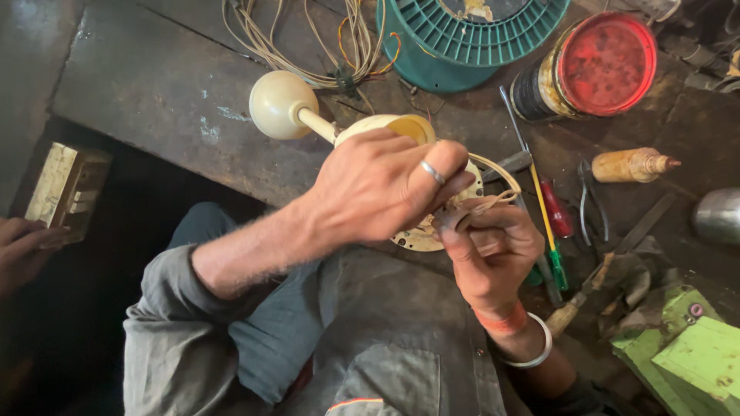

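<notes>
A cream fan part [308,115], made of a round ball, a thin rod and a cup-shaped housing, is held low over the dark table [154,92]. Its long axis runs on a slant: the ball end points up and to the left in the view, away from the person, and the housing end points down and to the right, towards the hands. The housing and the pale round plate [420,237] under it are largely hidden by the left hand.

The left hand [378,189] is laid across the housing from the left, back upward, forearm slanting in from the lower left; its fingers are curled closed over the part, with 1 ring [432,172] seen. The right hand [489,246] is raised from below, palm towards the camera, wrist bent and banded with 2 bracelets; its thumb and fingers are pinched together on pale wires [493,202] that loop out from the plate.

Beside the hands, screwdrivers [543,223], pliers [590,204] and a red-lidded can [593,65] are laid on the table. A green slotted spool [470,35] and a wire tangle [324,46] are placed beyond. Another person's hand [23,246] is seen at the left edge.
</notes>
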